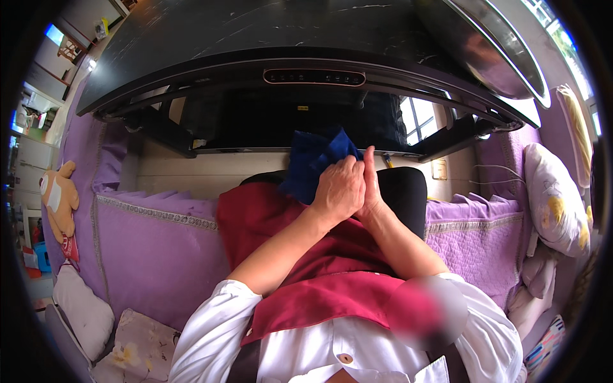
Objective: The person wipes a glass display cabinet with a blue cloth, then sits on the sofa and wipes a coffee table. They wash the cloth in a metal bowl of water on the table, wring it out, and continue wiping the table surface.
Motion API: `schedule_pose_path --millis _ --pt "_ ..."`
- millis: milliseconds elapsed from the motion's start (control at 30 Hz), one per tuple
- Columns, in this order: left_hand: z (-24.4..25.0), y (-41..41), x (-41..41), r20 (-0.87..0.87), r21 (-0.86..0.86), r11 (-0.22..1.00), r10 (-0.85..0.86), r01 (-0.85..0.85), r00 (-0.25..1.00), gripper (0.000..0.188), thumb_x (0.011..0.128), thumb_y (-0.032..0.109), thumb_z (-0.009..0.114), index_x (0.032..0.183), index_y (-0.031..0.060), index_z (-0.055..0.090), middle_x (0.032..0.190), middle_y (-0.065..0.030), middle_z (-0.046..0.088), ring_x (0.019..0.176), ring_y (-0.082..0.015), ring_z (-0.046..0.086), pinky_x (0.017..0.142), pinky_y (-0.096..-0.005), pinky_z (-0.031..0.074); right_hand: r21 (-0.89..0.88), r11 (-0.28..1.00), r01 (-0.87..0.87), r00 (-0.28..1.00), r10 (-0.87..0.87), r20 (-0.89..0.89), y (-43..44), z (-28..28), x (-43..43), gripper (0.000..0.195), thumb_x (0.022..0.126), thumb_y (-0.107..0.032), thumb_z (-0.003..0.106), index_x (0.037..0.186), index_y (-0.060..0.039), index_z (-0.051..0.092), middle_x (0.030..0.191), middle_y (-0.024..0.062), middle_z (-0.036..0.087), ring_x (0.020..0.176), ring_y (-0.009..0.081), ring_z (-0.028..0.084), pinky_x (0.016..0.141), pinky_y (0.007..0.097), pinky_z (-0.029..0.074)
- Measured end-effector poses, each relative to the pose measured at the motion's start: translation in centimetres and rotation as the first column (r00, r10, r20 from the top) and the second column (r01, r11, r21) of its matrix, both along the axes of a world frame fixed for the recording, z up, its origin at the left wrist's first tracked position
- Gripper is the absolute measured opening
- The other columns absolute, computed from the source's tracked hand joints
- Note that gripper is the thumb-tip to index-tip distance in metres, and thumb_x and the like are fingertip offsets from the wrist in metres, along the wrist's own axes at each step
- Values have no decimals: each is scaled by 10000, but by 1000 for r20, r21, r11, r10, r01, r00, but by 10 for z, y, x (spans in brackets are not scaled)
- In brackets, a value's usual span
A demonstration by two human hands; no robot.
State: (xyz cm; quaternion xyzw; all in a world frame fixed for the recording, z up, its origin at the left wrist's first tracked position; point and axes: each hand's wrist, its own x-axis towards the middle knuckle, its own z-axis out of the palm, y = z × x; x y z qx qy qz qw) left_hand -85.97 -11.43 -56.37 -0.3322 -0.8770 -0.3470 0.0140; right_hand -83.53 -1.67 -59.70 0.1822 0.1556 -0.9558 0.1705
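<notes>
A dark blue cloth (311, 163) hangs above my lap, bunched at its right end in my left hand (340, 184). My left hand's fingers are curled around that end and pressed against the palm of my right hand (371, 184). The fingers of my right hand point up, towards the table; its palm is largely hidden, so whether it also grips the cloth does not show. A red apron (287, 230) covers my lap below the cloth.
In front stands a black marble-patterned table (287, 28) with a control strip (314, 77) on its edge. A large metal basin (498, 52) rests at its right. Purple-covered seating (158, 244) surrounds me, with a teddy bear (60, 201) at left and a pillow (555, 201) at right.
</notes>
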Motion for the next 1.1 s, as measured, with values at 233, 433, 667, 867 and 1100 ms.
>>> schedule_pose_path --millis 233,433,667,867,1100 --pt "10 -115 -35 -115 282 930 276 -235 954 203 762 32 583 962 41 620 957 -121 599 901 -279 574 806 -354 463 295 954 -54 895 -84 438 2 -69 -57 335 714 -114 532 1037 -27 549 1028 142 602 962 306 574 919 470 421" --pt "-88 -346 -73 -237 -54 639 739 -768 631 332 812 156 565 1133 77 544 1104 -163 549 1007 -339 530 841 -390 438 517 855 54 937 -222 269 74 -197 -127 340 616 -78 533 952 -55 584 991 113 607 920 313 579 899 468 437" --pt "-155 -429 -50 -409 -283 471 729 -836 549 294 842 196 529 1105 70 568 1113 -104 553 1076 -271 482 968 -395 294 942 333 -33 824 -525 214 174 -283 -174 315 633 -1 521 940 -17 587 911 117 598 814 296 607 743 427 521" --pt "-151 -433 -65 -343 -257 520 739 -815 580 230 848 176 493 1023 77 604 1025 -74 571 1009 -239 513 955 -403 274 853 435 -288 786 -401 470 224 -375 -198 385 708 -28 482 1083 -29 569 1036 144 588 918 303 589 845 432 484" --pt "-147 -440 -60 -241 -330 532 751 -780 614 234 827 145 457 976 46 608 990 -83 565 1004 -248 502 959 -420 244 680 -374 -630 762 -465 451 -5 -411 -294 413 807 -327 569 1155 -106 535 1159 81 564 1031 243 568 868 386 451"
